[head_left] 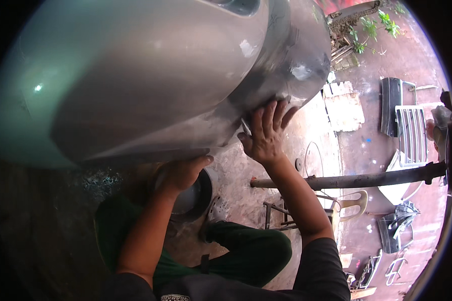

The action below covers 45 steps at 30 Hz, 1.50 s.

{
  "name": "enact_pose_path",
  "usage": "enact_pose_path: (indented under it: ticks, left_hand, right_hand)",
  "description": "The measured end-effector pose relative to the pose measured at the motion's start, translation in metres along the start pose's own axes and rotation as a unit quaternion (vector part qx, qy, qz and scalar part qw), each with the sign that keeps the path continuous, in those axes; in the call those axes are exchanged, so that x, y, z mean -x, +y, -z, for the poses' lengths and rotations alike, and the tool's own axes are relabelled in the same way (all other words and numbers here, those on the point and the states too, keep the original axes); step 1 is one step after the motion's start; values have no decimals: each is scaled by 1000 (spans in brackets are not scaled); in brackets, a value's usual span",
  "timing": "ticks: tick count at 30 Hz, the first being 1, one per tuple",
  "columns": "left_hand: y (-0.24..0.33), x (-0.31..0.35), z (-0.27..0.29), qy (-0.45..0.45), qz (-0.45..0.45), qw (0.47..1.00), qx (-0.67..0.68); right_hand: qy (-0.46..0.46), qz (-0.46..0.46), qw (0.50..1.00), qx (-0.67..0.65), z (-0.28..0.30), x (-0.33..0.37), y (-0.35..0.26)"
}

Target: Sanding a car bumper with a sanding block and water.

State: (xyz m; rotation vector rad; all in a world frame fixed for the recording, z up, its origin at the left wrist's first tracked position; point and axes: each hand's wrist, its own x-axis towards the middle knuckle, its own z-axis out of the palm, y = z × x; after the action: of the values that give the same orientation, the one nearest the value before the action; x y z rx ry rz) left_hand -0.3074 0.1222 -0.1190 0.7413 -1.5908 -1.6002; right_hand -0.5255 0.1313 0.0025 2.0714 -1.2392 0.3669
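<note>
A large curved car body panel (160,75) in silvery grey, with a dull, darker section (286,75) at its right corner, fills the top of the view. Against the lower edge of that corner lies my right hand (267,134), its fingers spread and pointing up. A small pale edge shows beside its thumb; what it is I cannot make out. My left hand (186,171) is at the panel's bottom edge, thumb pointing right; its other fingers are mostly hidden. Just below it stands a dark round bucket (206,193), partly covered by my forearm.
A long pole (366,179) crosses behind my right forearm, near a metal-framed stand (276,214) and a beige plastic chair (355,204). Farther right, a dark car door (390,107), a slatted grille (412,135) and other parts lie on the floor. Flattened cardboard (344,108) lies beyond the panel.
</note>
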Motion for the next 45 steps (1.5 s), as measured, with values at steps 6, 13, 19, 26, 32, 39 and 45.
enact_pose_path:
  ticks: [6, 13, 19, 26, 32, 39, 45]
  left_hand:
    - [-15, -5, 0, -18, 57, 994, 88]
    - [5, -2, 3, -18, -23, 999, -35]
    - [-13, -2, -8, 32, -22, 996, 80]
    - [13, -7, 5, -57, 34, 998, 11]
    - [7, 7, -2, -3, -27, 997, -67]
    - [-2, -3, -3, 8, -42, 999, 19]
    - [-7, -6, -4, 17, -42, 998, 46]
  right_hand:
    - [86, -27, 995, -35, -6, -50, -23]
    - [69, -60, 995, -41, 23, -85, 1]
    - [36, 11, 999, -29, -1, -38, -18]
    - [77, -110, 987, -86, 13, -76, -25]
    - [55, -142, 986, -64, 44, -127, -16]
    - [38, -192, 979, -56, 38, -109, -32]
    - [27, -211, 975, -69, 53, -141, -18]
